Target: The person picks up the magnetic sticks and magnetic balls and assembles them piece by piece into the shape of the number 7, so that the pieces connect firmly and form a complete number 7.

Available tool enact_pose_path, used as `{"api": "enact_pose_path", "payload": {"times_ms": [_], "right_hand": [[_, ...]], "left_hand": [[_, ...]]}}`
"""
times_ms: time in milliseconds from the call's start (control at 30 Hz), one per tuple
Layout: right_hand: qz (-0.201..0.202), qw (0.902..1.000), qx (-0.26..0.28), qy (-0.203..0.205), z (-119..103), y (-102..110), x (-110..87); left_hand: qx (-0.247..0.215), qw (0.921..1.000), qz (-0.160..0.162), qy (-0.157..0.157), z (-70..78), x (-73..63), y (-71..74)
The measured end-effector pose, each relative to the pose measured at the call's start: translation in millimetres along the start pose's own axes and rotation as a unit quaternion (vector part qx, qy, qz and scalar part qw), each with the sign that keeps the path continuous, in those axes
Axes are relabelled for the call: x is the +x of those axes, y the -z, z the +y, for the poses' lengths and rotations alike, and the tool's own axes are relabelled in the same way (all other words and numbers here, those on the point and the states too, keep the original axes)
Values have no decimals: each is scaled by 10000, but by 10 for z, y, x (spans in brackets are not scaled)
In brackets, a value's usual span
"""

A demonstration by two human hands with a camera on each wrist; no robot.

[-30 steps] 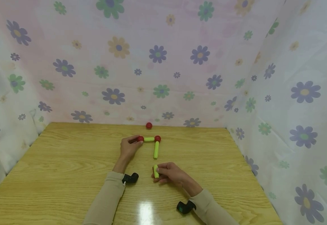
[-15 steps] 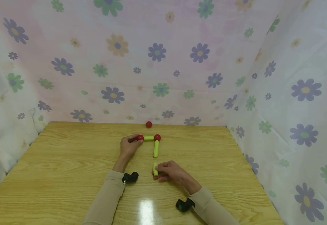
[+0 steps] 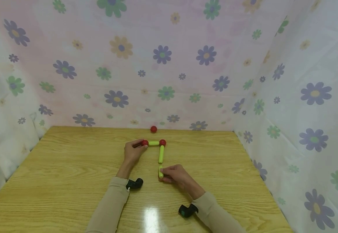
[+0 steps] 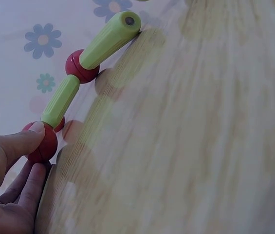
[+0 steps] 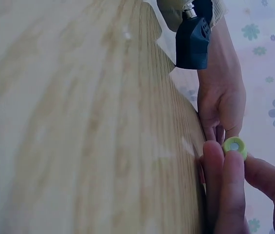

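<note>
My left hand (image 3: pixel 132 154) pinches a red ball (image 3: pixel 144 143) between thumb and fingers. From that ball a short yellow-green rod (image 3: pixel 153 143) runs right to a second red ball (image 3: pixel 163 142). A longer yellow-green rod (image 3: pixel 161 155) joins this ball and points toward me; its free end carries a grey disc, seen in the left wrist view. My right hand (image 3: pixel 180 176) pinches a loose yellow-green rod (image 5: pixel 234 145), also with a grey disc in its end. The loose rod lies almost in line with the longer rod, a small gap apart in the head view.
Another red ball (image 3: pixel 153 129) sits alone by the table's back edge. The wooden table (image 3: pixel 70 181) is bounded by flowered cloth (image 3: pixel 145 81) behind and at both sides. Each wrist wears a black camera (image 3: pixel 135 183).
My right hand has moved slightly forward with the loose rod, bringing it closer to the longer rod's free end. The left hand keeps its pinch on the red ball.
</note>
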State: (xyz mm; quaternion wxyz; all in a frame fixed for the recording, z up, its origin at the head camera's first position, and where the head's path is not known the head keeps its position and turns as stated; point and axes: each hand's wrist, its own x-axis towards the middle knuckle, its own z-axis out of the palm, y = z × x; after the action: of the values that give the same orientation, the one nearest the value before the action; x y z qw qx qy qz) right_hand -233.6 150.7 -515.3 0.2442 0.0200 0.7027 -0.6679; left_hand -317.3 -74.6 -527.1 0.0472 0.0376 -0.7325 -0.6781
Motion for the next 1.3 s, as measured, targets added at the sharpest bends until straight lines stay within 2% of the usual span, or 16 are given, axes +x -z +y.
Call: {"api": "enact_pose_path", "payload": {"times_ms": [200,700,1300], "right_hand": [[177,9998,109,2,-23,-15,40],[257,9996,144,-4,-83,-23,117],[-9,10000,14,87,-66,25,141]], "left_hand": [[-6,10000,2,2,5,-7,0],[-56,10000,0,37,6,5,0],[-44,9999,89,-82,-25,6,-18]]}}
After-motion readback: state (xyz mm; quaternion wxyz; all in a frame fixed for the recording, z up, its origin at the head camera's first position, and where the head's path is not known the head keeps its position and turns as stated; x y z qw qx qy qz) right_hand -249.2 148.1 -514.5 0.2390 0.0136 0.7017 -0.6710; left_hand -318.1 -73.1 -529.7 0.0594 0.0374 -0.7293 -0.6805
